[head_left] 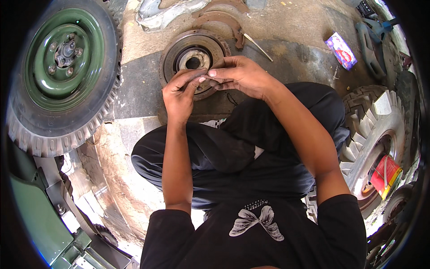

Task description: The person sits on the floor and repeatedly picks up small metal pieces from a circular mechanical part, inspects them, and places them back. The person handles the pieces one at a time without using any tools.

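My left hand [180, 92] and my right hand [244, 77] meet in front of me, fingertips pinched together at one spot. Whatever sits between the fingers is too small and covered to make out. Directly below them lies a round, rusty brake drum [169, 54] with a hole in its pale centre; my hands hide part of its near side. Beyond the drum are curved, rust-brown brake shoes [222, 19]. A thin rod-like tool with a pale shaft [257, 46] lies slanted on the floor, one end against a shoe.
At the left stands a large tyre on a green wheel rim [89, 71]. A purple packet [341, 50] and a blue-grey metal stand [371, 51] are at the far right. Another tyre [358, 134] with a red container [386, 175] is beside my right knee. Green bodywork [38, 219] fills the lower left.
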Available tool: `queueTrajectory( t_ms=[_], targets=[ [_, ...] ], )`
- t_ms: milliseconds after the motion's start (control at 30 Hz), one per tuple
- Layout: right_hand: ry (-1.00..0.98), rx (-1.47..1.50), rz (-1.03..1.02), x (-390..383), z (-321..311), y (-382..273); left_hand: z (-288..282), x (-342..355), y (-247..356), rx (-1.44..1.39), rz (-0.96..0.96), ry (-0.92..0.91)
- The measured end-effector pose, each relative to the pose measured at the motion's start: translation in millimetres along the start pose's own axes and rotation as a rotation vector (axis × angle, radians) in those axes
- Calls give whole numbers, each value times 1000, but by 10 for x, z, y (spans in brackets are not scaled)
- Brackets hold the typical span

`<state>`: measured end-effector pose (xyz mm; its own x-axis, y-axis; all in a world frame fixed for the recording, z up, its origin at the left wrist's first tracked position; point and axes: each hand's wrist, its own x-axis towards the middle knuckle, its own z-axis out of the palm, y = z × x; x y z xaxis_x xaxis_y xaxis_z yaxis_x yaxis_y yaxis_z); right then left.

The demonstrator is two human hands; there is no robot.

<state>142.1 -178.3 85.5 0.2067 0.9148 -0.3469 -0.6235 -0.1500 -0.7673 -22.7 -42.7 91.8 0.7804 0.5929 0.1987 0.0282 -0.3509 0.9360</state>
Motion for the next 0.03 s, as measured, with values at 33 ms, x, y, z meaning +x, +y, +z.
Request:
queueTrajectory(
  t_ms=[33],
  targets=[
    [-2,-3,-7,-17,6,-7,-13,5,-12,2,59,-10]
  ],
)
